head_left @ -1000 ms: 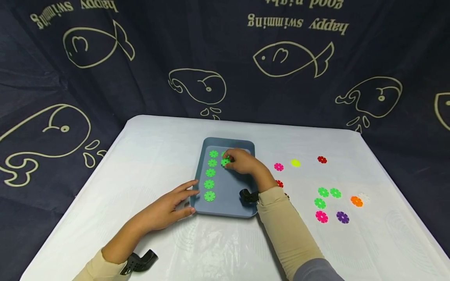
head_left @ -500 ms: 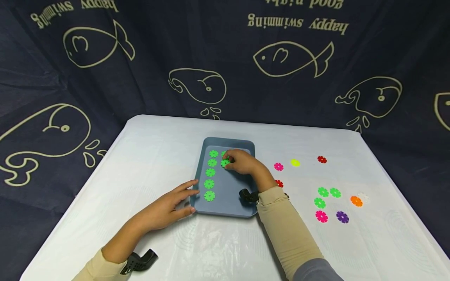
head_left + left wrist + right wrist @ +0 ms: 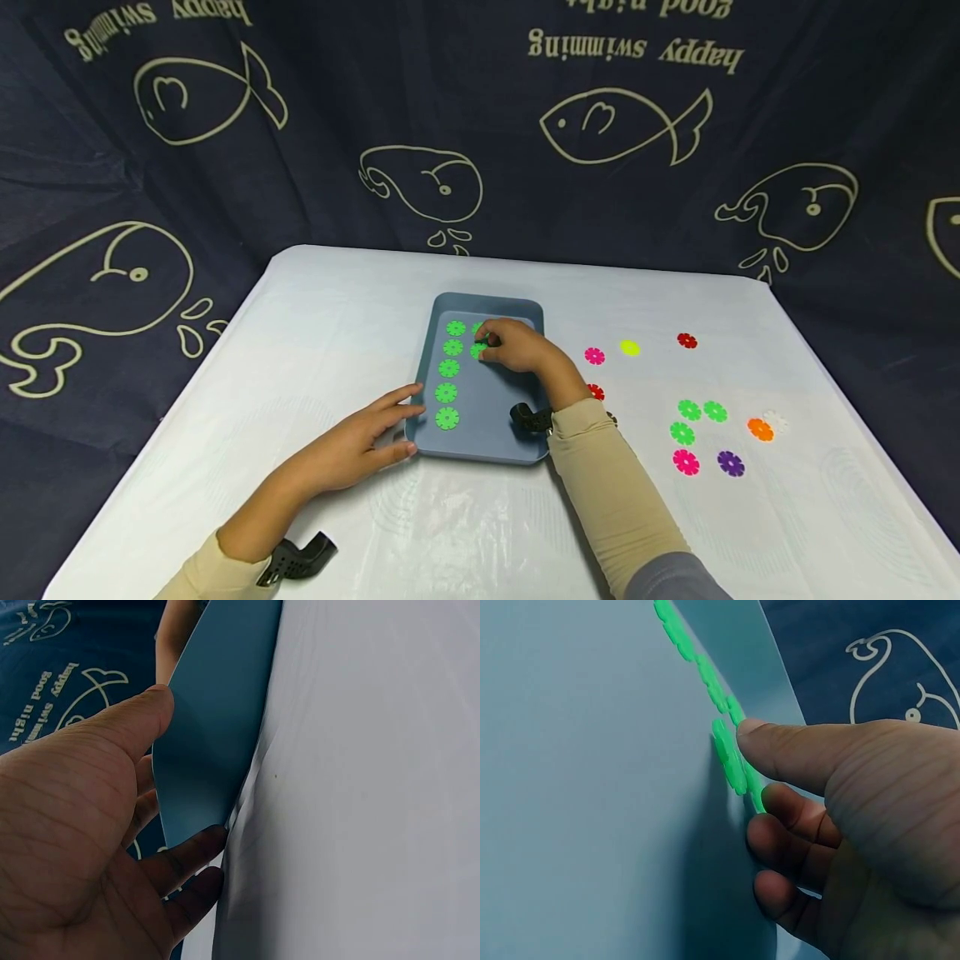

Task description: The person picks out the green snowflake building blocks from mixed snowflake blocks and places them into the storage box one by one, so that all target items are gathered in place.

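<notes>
A shallow grey-blue tray (image 3: 495,417) lies on the table. Down its left side runs a column of several green notched discs (image 3: 448,368). Beside the far end of that column is a second, shorter one, whose nearer green disc (image 3: 478,351) lies at the fingertips of my right hand (image 3: 513,344). That hand's thumb and fingers are apart, hanging over the disc and partly covering the farther one. In the right wrist view the thumb (image 3: 780,750) overlaps the green discs' edges. My left hand (image 3: 352,442) rests its spread fingertips at the tray's left wall (image 3: 217,727).
Right of the tray, loose discs lie on the white cloth: several green (image 3: 689,410), pink (image 3: 595,357), yellow (image 3: 630,348), red (image 3: 687,341), orange (image 3: 761,430), white (image 3: 778,423) and purple (image 3: 731,464). A dark printed curtain (image 3: 495,100) hangs behind the table.
The green disc at my right fingertips has dropped flat onto the tray floor, and the fingers have let it go. My left hand and the tray have stayed still.
</notes>
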A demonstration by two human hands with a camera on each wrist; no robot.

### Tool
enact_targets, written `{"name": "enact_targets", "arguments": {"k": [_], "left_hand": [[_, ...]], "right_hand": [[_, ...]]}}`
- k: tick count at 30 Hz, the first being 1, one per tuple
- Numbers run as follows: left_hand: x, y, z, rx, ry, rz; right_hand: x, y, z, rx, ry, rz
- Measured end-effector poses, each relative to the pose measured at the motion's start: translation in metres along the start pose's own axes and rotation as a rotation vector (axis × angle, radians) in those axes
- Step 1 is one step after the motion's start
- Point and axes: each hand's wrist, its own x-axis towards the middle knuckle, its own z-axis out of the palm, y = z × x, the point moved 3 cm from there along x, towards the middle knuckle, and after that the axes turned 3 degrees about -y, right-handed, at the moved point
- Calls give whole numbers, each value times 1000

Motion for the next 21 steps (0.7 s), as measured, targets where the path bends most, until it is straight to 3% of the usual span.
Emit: {"name": "enact_targets", "arguments": {"k": [10,21], "left_hand": [[0,0,1,-12,-4,8],[0,0,1,-10,1,1]], "right_hand": [[-5,-4,-3,-15,10,17],[-20,-20,-24,-41,52,-1]]}}
